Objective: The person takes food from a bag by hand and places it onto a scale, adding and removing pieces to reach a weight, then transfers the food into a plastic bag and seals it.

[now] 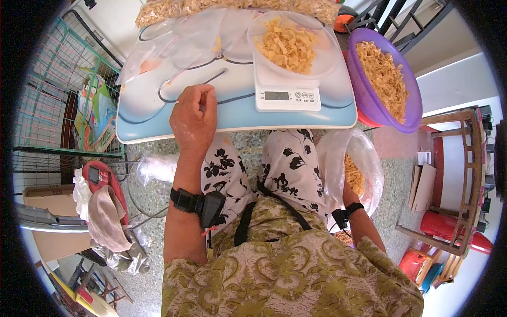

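Sitting by the right knee, the bag of fried strips (355,174) swallows the right hand, so can't tell its grip. Left hand (194,119) rests curled shut on the counter (237,119), scale (287,95) just beside.

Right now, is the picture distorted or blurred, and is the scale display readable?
Head view: strong fisheye, so the table edge bows and the corners are black; soft daylight, focus sharp in the middle; the scale digits are too small to read.

A blue-and-white worktop (338,113) carries a white digital scale (287,95), clear plastic bags (179,47), and filled bags (158,10) along its far edge.
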A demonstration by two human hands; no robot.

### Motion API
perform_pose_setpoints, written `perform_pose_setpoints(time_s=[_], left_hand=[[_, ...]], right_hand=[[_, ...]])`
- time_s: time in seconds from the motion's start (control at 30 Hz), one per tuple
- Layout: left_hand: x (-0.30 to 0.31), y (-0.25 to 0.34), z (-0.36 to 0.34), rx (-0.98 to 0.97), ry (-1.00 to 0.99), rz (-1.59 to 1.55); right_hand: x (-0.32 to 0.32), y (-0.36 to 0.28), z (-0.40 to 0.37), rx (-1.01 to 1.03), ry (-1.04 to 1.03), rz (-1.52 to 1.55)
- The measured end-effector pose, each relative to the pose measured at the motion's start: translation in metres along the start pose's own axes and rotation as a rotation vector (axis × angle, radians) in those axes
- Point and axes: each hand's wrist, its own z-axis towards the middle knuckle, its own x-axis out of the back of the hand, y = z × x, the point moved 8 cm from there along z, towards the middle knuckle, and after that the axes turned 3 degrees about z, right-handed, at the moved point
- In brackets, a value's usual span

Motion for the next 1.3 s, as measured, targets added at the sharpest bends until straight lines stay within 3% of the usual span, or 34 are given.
perform_pose_setpoints(time_s=[0.37, 0.47, 0.5, 0.57, 0.6, 0.67, 0.7, 0.77, 0.9, 1.07, 1.17, 1.3], left_hand=[[0.0, -0.002, -0.001, 0.003, 0.049, -0.02], [0.0, 0.001, -0.001, -0.042, 0.057, -0.007], [0.001, 0.002, -0.001, -0.034, 0.056, -0.014], [0.001, 0.004, -0.002, -0.031, 0.05, -0.028], [0.0, 0.002, -0.002, -0.012, 0.044, -0.023], [0.0, 0.001, -0.001, 0.007, 0.042, -0.021], [0.001, 0.002, 0.0, -0.013, 0.049, -0.018], [0.003, 0.002, -0.001, -0.031, 0.056, -0.012], [0.001, 0.002, -0.001, -0.026, 0.046, -0.017], [-0.001, -0.001, 0.0, -0.021, 0.052, -0.012], [0.0, -0.001, -0.001, -0.017, 0.046, 0.002], [0.001, 0.001, -0.001, -0.034, 0.046, -0.007]], right_hand=[[-0.043, 0.051, 0.011, 0.023, -0.015, -0.265], [0.039, -0.052, -0.035, -0.054, 0.171, 0.273], [0.049, -0.061, -0.023, -0.058, 0.17, 0.276], [0.071, -0.072, 0.002, 0.016, 0.234, 1.004], [0.081, -0.077, 0.003, 0.013, 0.241, 1.006], [0.116, -0.107, -0.004, 0.188, 0.399, 0.149], [0.116, -0.104, -0.001, 0.19, 0.398, 0.148], [0.106, -0.091, 0.009, 0.131, 0.243, 0.504], [0.11, -0.083, 0.005, 0.115, 0.309, 0.396], [0.105, -0.083, -0.018, -0.135, 0.097, 1.186], [0.11, -0.078, -0.018, -0.186, 0.085, 1.392], [0.12, -0.076, -0.024, -0.199, 0.096, 1.299]])
